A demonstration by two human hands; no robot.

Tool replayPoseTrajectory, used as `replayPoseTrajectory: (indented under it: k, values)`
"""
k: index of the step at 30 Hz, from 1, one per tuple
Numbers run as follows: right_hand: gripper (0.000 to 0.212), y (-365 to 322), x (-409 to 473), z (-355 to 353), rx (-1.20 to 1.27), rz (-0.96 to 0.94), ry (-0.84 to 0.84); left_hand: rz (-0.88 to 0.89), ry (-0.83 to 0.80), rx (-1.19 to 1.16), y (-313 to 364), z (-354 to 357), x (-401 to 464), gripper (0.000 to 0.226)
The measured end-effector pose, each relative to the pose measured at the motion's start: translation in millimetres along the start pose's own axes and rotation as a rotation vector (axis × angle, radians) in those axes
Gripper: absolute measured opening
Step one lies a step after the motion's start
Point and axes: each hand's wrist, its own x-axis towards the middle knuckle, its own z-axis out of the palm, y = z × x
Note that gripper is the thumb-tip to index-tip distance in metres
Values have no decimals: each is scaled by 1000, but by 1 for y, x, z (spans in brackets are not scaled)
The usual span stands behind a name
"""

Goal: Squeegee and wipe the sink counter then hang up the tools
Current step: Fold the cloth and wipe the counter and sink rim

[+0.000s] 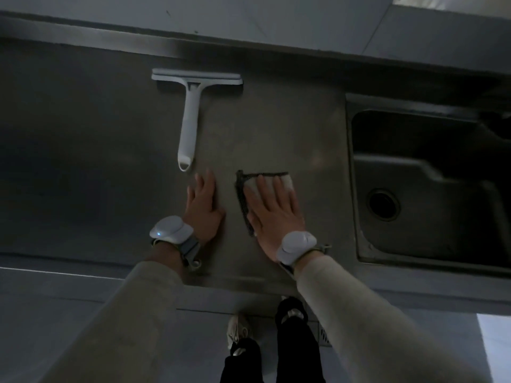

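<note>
Head view gives me both hands down on the steel table (96, 134), and I read this as the wiping step. My right hand (272, 214) lies flat, fingers straight and together, pressing the cloth (249, 189) against the surface — nothing curled round it, just palm pressure. The cloth sits left of the sink (423, 189), its dark edge showing past my thumb side. My left hand (203, 205) rests on the table just beside it, fingers relaxed and extended, holding nothing; it seems to be bracing me. The squeegee (190, 111) lies apart from both hands, blade toward the back wall, handle tip pointing at my left fingertips but not touching them (I judge the squeegee pass is over, though the dim light hides any wet streaks).

To wipe well, I would keep the palm spread over as much cloth as possible so it does not bunch, and work in overlapping straight strokes toward the sink, so any leftover water goes over its rim. The squeegee sits in the wiping area — I would lift it with the free left hand and wipe beneath it. Hanging both tools comes after; no hook is visible from here.
</note>
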Motion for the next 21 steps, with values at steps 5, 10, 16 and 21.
replayPoseTrajectory:
  k: [5,10,16,21]
  values:
    - [55,16,-15,-6,39,64,-7,2,-32,20,1,-2,0,89]
    - [58,51,3,-19,30,193,-60,-4,-7,135,2,0,0,95]
    - [61,101,19,-26,-76,380,-23,-23,-51,240,0,3,2,96]
    - [61,70,-4,-21,32,507,30,-39,-49,268,3,6,7,98]
